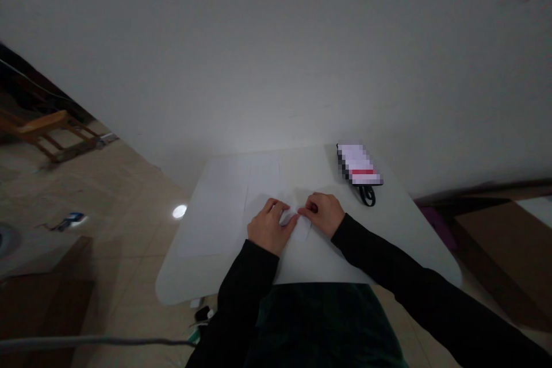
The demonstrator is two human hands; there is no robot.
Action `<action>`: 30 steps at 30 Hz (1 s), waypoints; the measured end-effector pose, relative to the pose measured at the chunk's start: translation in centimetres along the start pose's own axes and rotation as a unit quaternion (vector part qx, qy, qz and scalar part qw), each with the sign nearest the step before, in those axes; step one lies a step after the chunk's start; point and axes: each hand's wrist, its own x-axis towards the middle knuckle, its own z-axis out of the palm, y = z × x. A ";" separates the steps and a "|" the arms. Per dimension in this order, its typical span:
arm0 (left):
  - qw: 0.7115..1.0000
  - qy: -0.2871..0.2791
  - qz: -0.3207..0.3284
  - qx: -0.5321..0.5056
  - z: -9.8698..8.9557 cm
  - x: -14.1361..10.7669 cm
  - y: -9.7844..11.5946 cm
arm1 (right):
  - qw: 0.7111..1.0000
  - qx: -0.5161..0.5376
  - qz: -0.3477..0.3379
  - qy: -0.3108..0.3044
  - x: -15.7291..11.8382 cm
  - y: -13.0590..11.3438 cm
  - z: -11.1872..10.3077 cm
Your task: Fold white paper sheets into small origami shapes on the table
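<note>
A small piece of white paper [303, 231] lies between my two hands near the middle of the white table. My left hand [268, 227] has curled fingers, with its thumb and fingertips on the paper's left side. From the right, my right hand [326, 214] pinches the paper's upper edge between thumb and forefinger, its other fingers folded in. The two thumbs almost meet over the paper. Any fold in it is too faint to make out. Larger white sheets [219, 201] lie flat on the table to the left of my hands.
A phone [359, 163] with a blurred screen and a black strap [368, 195] lies at the table's [388, 241] back right. Behind rises a plain wall [276, 57]. A wooden chair [56, 126] stands far left, a cardboard box [504, 247] right. A grey cable [99, 341] crosses the lower left.
</note>
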 end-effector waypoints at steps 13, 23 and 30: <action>0.999 -0.029 0.034 -0.020 -0.2 0.7 -1.1 | 0.997 -0.069 -0.009 0.019 -0.6 0.8 0.2; 0.989 -0.051 0.093 -0.105 0.5 1.4 -3.0 | 0.969 0.004 -0.237 0.077 -1.9 0.1 0.6; 0.965 -0.073 0.176 -0.180 0.0 1.0 -4.3 | 0.949 -0.018 -0.312 0.045 -2.7 -0.3 1.0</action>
